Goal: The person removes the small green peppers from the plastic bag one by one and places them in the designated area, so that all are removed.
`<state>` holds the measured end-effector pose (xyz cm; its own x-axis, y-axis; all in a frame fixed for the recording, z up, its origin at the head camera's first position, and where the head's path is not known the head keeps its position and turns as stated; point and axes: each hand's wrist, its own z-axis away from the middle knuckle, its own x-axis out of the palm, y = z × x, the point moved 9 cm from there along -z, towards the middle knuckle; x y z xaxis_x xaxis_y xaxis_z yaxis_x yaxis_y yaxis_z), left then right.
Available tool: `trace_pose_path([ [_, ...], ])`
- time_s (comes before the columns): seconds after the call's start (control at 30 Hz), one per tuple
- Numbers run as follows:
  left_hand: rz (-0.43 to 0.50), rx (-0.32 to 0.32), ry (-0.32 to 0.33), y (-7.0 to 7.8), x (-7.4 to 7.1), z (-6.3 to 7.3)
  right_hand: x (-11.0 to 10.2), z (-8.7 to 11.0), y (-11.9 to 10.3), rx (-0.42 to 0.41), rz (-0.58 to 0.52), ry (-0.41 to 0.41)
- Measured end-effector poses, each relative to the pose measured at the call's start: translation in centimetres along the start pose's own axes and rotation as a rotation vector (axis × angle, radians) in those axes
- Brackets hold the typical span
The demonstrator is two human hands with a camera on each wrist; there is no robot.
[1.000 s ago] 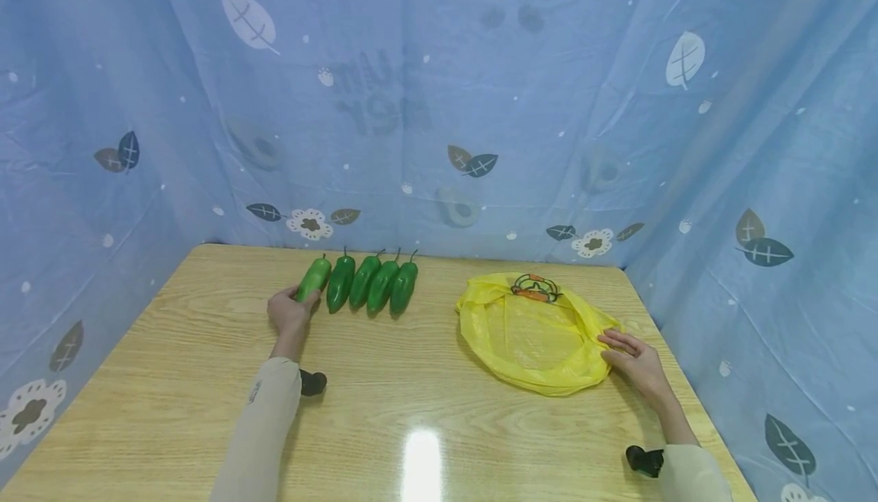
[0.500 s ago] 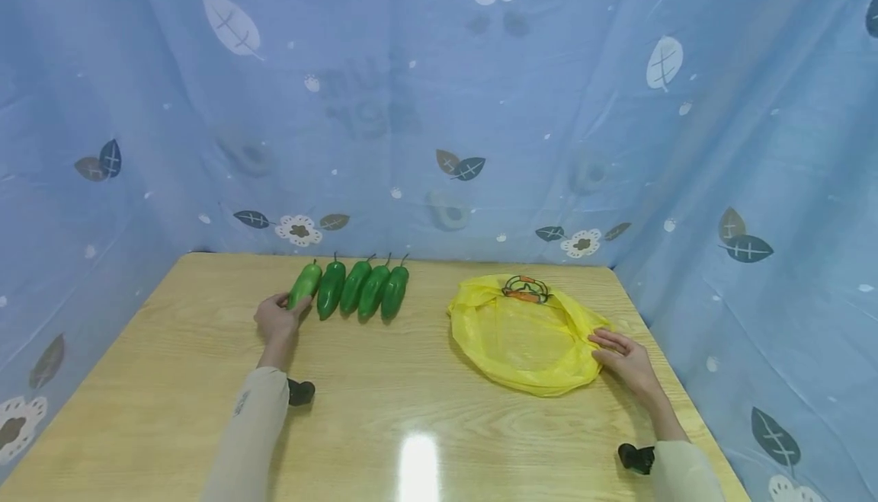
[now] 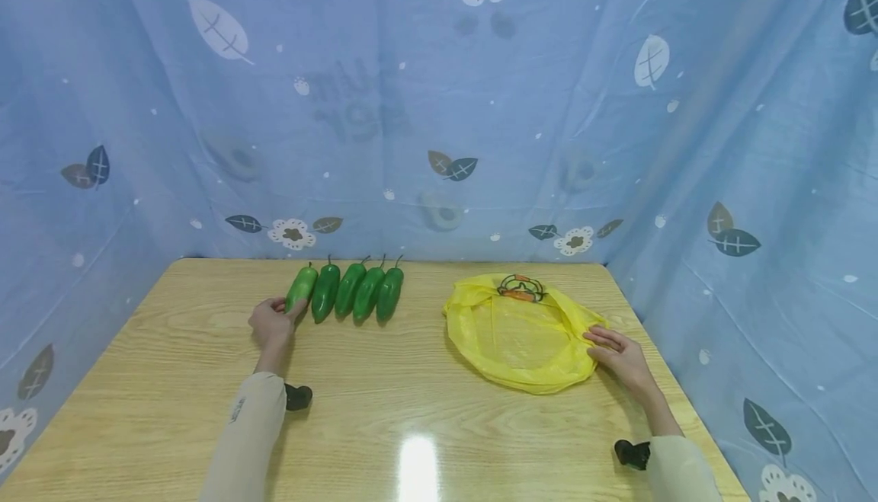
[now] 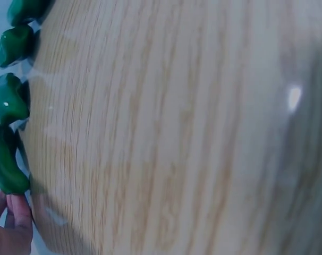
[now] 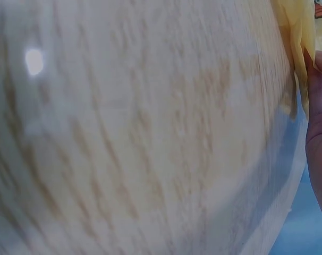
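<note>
My left hand (image 3: 270,322) pinches the lower end of a lighter green pepper (image 3: 302,285), which lies at the left end of a row. In the left wrist view, fingertips touch the tip of this green pepper (image 4: 8,164). Several darker green peppers (image 3: 350,289) with thin stems lie side by side just to its right. On the right of the table a yellow plastic bag (image 3: 473,357) lies with its mouth spread wide and its rim rolled. My right hand (image 3: 620,357) holds the bag's right rim between thumb and fingers, the fingers fairly straight.
The wooden table (image 3: 357,410) ends at a blue patterned curtain (image 3: 329,144) behind, with more curtain along both sides. A black wrist camera (image 3: 298,397) is strapped to each forearm. Light glares off the table's front middle.
The whole head view has shifted left as the camera turns slightly right. Both hands keep their places at the pepper and the bag rim.
</note>
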<state>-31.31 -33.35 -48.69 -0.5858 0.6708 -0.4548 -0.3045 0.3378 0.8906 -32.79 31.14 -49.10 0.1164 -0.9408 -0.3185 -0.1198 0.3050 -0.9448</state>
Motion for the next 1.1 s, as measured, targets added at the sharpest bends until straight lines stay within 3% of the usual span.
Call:
trace_pose_path([
  [0.5,0.010,-0.014,-0.015,0.1,0.7,-0.2,-0.4,0.6,0.4,0.033,-0.003,0.033],
  [0.73,0.045,-0.040,0.032,-0.7,-1.0,0.1,0.7,-0.5,-0.1,0.034,0.037,-0.017],
  [0.87,0.012,0.055,0.023,-0.4,-2.1,-0.4,1.1,-1.1,-1.7,0.019,0.196,-0.099],
  [1.0,-0.028,0.270,-0.017,1.3,-3.7,-1.0,1.4,-2.0,-4.1,-0.033,0.440,-0.185],
  [1.1,-0.116,0.448,-0.069,2.6,-4.9,-1.1,1.5,-2.3,-5.4,-0.045,0.620,-0.216],
])
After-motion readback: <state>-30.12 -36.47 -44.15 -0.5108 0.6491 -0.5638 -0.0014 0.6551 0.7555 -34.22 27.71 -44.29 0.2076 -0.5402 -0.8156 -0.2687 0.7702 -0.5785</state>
